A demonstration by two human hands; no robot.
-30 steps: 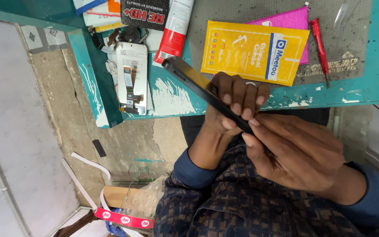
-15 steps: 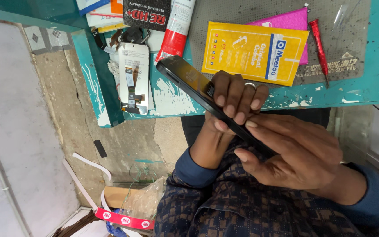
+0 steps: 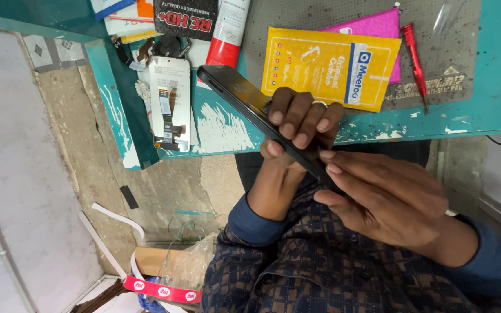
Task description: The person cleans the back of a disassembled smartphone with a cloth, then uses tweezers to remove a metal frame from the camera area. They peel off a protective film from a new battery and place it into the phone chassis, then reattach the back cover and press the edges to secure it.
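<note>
Right in the middle of the frame: a black phone (image 3: pixel 262 119), tilted, running from upper left down to lower right, up in the air in front of the table edge. Gripped from behind by the left hand (image 3: pixel 297 124), fingers curled over its top side, a ring on one finger. Pinched at its lower end by the right hand (image 3: pixel 387 197), fingertips pressed along the edge. Just behind, on the teal table (image 3: pixel 494 87), a yellow packet (image 3: pixel 329 66) over a pink packet (image 3: pixel 381 26). Near those, further right, a red screwdriver (image 3: pixel 414 58). To the left of the phone, a white phone part (image 3: pixel 170 101) lying flat. Above that, a red and white tube (image 3: pixel 230 29).
</note>
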